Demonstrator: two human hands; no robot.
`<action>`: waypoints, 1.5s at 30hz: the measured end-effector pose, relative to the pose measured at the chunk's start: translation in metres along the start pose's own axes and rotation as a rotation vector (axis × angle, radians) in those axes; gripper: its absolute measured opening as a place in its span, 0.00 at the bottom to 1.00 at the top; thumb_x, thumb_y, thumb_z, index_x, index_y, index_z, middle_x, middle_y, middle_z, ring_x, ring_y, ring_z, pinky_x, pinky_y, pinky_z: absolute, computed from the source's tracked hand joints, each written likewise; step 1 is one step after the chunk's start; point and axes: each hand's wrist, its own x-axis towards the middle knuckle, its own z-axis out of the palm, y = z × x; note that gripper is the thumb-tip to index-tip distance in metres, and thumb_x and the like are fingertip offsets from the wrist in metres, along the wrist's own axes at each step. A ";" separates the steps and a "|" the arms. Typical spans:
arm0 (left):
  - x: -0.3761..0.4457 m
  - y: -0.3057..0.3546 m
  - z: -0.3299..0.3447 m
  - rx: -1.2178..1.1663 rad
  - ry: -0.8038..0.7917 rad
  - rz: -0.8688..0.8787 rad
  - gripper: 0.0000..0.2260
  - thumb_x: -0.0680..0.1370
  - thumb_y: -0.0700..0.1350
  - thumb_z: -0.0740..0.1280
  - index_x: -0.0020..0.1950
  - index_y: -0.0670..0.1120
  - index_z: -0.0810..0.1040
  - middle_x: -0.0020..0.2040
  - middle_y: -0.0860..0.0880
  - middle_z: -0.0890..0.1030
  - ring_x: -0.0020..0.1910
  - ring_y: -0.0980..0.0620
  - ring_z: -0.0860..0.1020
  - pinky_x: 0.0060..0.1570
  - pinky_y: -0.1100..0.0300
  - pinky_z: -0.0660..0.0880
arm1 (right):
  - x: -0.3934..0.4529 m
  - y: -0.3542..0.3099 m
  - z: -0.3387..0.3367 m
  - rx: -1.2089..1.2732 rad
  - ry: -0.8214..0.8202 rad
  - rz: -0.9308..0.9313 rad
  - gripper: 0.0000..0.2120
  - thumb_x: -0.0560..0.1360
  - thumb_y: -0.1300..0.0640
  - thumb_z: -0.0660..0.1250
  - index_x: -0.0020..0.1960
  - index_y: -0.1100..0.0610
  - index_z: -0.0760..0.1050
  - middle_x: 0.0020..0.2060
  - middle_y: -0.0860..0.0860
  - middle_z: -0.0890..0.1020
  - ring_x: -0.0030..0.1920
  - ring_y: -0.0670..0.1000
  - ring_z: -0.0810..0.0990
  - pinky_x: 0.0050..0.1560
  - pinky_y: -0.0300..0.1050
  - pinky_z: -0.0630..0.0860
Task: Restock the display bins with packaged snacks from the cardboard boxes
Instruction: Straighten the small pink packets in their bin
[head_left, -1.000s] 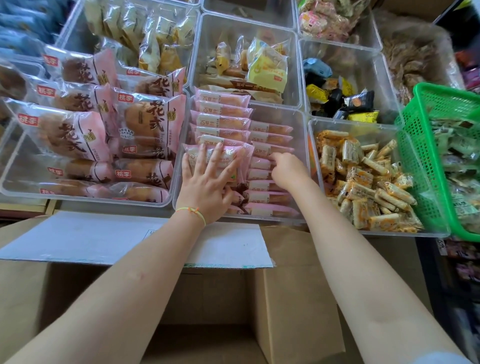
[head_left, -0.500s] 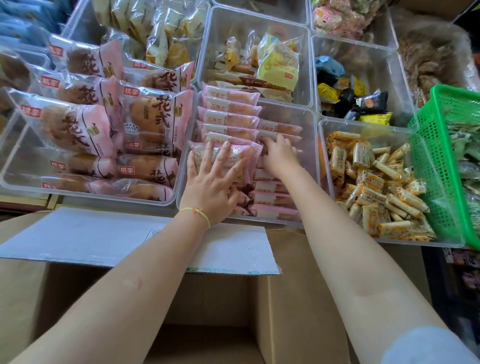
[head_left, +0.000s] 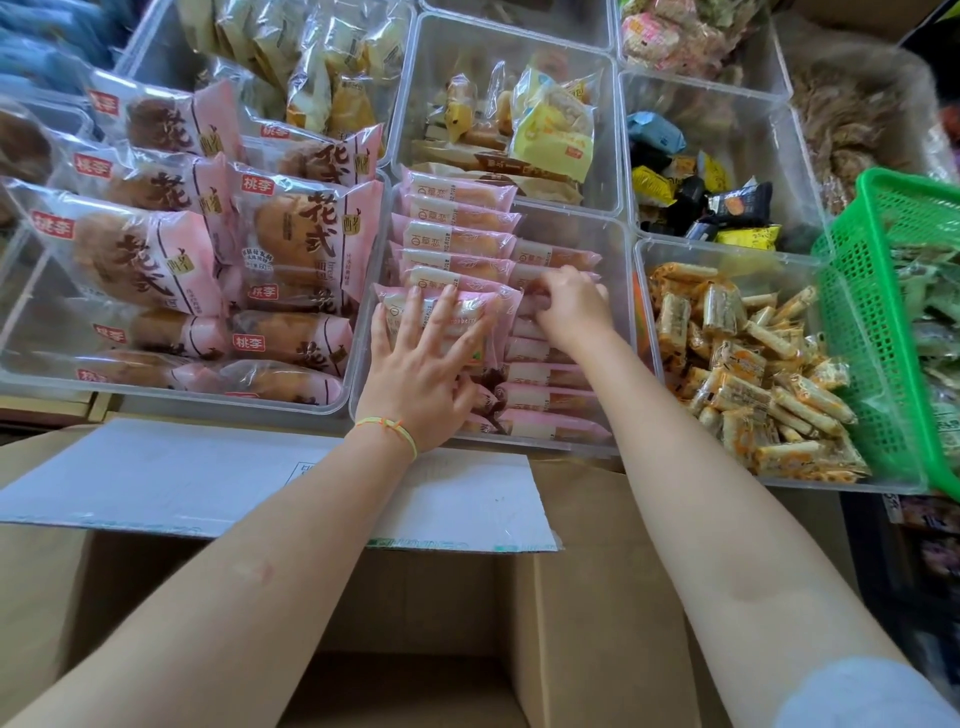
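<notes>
I'm pressing my left hand (head_left: 415, 374) flat, fingers spread, on the near-left stack of pink snack packs (head_left: 457, 244) in the middle clear bin (head_left: 621, 312). My right hand (head_left: 569, 304) is reaching into the right-hand row of the same bin, fingers curled onto a pack there, though I can't tell whether they're really gripping it. The open cardboard box (head_left: 597, 597) is sitting just near of the bin, under my forearms. A green basket (head_left: 883, 332) is sitting far right.
</notes>
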 end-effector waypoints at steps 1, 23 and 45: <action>0.000 0.000 0.000 0.002 -0.001 0.003 0.33 0.77 0.55 0.53 0.79 0.63 0.41 0.82 0.48 0.46 0.79 0.38 0.43 0.73 0.33 0.43 | 0.002 0.003 -0.001 -0.014 -0.024 0.026 0.17 0.78 0.54 0.64 0.66 0.49 0.77 0.65 0.55 0.76 0.68 0.61 0.70 0.67 0.56 0.65; 0.000 -0.001 0.003 0.032 0.012 0.005 0.33 0.77 0.55 0.54 0.79 0.63 0.43 0.82 0.47 0.48 0.79 0.37 0.46 0.74 0.33 0.44 | -0.005 -0.006 0.019 -0.188 0.057 -0.025 0.18 0.81 0.56 0.57 0.69 0.54 0.72 0.63 0.57 0.74 0.66 0.59 0.70 0.70 0.58 0.61; 0.000 -0.001 0.000 0.048 -0.034 0.000 0.31 0.78 0.56 0.51 0.79 0.62 0.43 0.82 0.47 0.45 0.79 0.37 0.43 0.74 0.33 0.42 | -0.068 -0.002 -0.037 0.060 -0.169 -0.076 0.10 0.78 0.52 0.68 0.57 0.53 0.77 0.56 0.51 0.79 0.54 0.52 0.79 0.51 0.46 0.78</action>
